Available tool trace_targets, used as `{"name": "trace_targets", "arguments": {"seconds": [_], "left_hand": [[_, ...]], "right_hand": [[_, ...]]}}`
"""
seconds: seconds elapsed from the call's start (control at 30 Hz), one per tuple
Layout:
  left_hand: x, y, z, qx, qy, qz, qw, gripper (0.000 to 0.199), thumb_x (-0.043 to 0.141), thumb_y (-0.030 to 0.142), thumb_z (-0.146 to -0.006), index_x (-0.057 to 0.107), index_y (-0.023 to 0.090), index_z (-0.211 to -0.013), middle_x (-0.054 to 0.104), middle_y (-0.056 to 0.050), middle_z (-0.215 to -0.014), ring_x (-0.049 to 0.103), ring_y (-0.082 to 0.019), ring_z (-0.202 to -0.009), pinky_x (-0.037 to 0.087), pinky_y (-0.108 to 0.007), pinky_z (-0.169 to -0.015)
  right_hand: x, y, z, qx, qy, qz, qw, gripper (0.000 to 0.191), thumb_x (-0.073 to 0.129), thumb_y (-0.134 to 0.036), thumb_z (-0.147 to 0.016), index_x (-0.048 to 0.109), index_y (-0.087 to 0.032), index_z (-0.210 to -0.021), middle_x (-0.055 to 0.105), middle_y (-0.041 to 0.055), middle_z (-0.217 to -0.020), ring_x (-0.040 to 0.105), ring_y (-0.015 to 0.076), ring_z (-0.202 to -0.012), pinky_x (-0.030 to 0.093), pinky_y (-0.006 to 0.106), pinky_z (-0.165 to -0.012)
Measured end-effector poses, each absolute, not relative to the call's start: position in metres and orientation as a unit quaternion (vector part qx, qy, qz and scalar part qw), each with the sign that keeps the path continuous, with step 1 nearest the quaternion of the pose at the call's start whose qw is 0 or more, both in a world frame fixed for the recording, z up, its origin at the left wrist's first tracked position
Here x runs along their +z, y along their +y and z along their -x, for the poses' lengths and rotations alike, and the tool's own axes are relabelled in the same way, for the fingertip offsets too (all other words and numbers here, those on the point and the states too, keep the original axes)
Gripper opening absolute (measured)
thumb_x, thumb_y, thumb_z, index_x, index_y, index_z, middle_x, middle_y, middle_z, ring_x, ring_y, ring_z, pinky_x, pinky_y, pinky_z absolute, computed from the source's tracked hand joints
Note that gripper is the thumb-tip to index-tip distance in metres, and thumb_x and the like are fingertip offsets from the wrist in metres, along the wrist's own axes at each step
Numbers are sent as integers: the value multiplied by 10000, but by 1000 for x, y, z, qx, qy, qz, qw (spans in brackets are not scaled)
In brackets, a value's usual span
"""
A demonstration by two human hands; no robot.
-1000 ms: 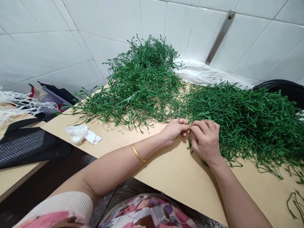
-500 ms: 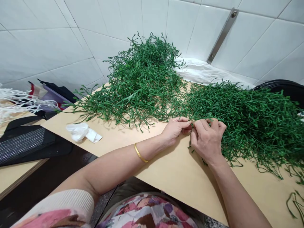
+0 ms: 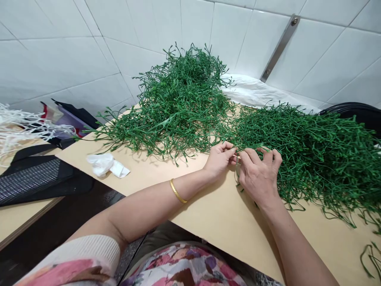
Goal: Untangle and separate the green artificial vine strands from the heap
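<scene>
Two heaps of green cord-like strands lie on the tan board: a tall left heap (image 3: 184,99) and a long right heap (image 3: 312,147). At the near edge between them, my left hand (image 3: 220,159) pinches a thin green strand between thumb and fingers. Close against it on the right, my right hand (image 3: 258,171) is curled, its fingers bent over green strands; the fingertips are partly hidden. A green strand hangs just below, between the two hands. A gold bracelet (image 3: 177,192) circles my left wrist.
Crumpled white tissue (image 3: 107,165) lies on the board's left part. White cords (image 3: 26,127) and a black mesh item (image 3: 32,178) are at the far left. White plastic (image 3: 253,89) lies behind the heaps, against the tiled wall. Loose green strands (image 3: 370,258) lie at the lower right.
The fingers of both hands have shifted slightly at the strand, my left fingertips a little higher and my right forefinger straighter. The view has moved slightly.
</scene>
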State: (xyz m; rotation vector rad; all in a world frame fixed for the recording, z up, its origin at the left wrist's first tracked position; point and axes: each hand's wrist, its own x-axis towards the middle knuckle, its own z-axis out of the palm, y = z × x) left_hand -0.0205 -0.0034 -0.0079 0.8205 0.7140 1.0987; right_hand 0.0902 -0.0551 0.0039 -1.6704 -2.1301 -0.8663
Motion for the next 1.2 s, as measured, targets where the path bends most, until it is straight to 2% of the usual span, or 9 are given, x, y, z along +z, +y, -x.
{"name": "trace_targets", "arguments": {"seconds": [0.13, 0.23, 0.33, 0.43, 0.63, 0.77, 0.87, 0.97, 1.2], "left_hand": [[-9, -5, 19, 498, 314, -391, 707, 144, 572, 120, -707, 461, 143, -618, 471, 49, -505, 446, -42, -447, 368, -172, -489], [-9, -3, 20, 491, 316, -394, 710, 160, 562, 100, -705, 453, 142, -596, 466, 44, -500, 436, -40, -444, 348, -170, -485], [-8, -1, 21, 471, 336, -377, 723, 165, 535, 77, -710, 430, 151, -605, 478, 37, -493, 476, -58, -450, 348, -176, -477], [-6, -1, 22, 461, 350, -336, 743, 167, 537, 93, -717, 414, 162, -626, 490, 34, -503, 508, -77, -467, 379, -195, -492], [-4, -3, 24, 480, 328, -320, 748, 221, 638, 145, -665, 430, 154, -592, 467, 39, -510, 451, -52, -464, 358, -188, -489], [-5, -2, 23, 491, 328, -311, 745, 214, 664, 144, -627, 456, 144, -575, 466, 43, -520, 429, -42, -476, 355, -183, -489], [-6, -2, 23, 464, 328, -293, 769, 193, 687, 145, -577, 498, 146, -618, 505, 40, -564, 454, -54, -489, 370, -197, -485], [-6, -3, 23, 430, 319, -277, 798, 205, 688, 125, -536, 510, 152, -634, 532, 35, -601, 467, -63, -491, 350, -199, -465], [-8, -8, 21, 414, 307, -290, 807, 232, 687, 183, -582, 457, 162, -591, 398, 60, -493, 378, -50, -446, 271, -192, -439]], "right_hand": [[5, -57, -88, -299, -735, 593, 137, 172, 461, -202, -805, 608, -197, -893, 619, 52, -868, 416, 240, -930, 183, 473, -940], [5, -57, -88, -325, -730, 583, 147, 206, 467, -190, -795, 610, -201, -944, 595, 88, -1068, 388, 279, -1046, 192, 500, -935], [4, -55, -90, -345, -725, 574, 160, 163, 460, -217, -808, 613, -201, -861, 465, 119, -1293, 307, 320, -1168, 215, 528, -906], [1, -54, -95, -332, -723, 579, 175, 140, 471, -243, -803, 600, -195, -778, 402, 109, -1352, 286, 321, -1189, 228, 520, -895], [-2, -54, -101, -260, -711, 615, 220, 148, 487, -222, -791, 626, -197, -835, 585, 82, -1086, 394, 253, -1026, 264, 414, -862], [-5, -55, -98, -188, -733, 603, 251, 165, 482, -249, -814, 621, -199, -887, 641, 45, -917, 447, 216, -949, 262, 375, -853], [-9, -53, -95, -158, -739, 602, 257, 202, 477, -320, -830, 594, -170, -898, 645, 56, -860, 477, 202, -889, 269, 353, -832], [-10, -52, -93, -163, -735, 614, 237, 177, 475, -312, -829, 560, -159, -854, 639, 61, -823, 483, 198, -840, 271, 338, -794], [-6, -52, -88, -257, -730, 611, 168, 195, 438, -277, -849, 508, -174, -699, 557, 41, -655, 412, 193, -711, 245, 345, -724]]}}
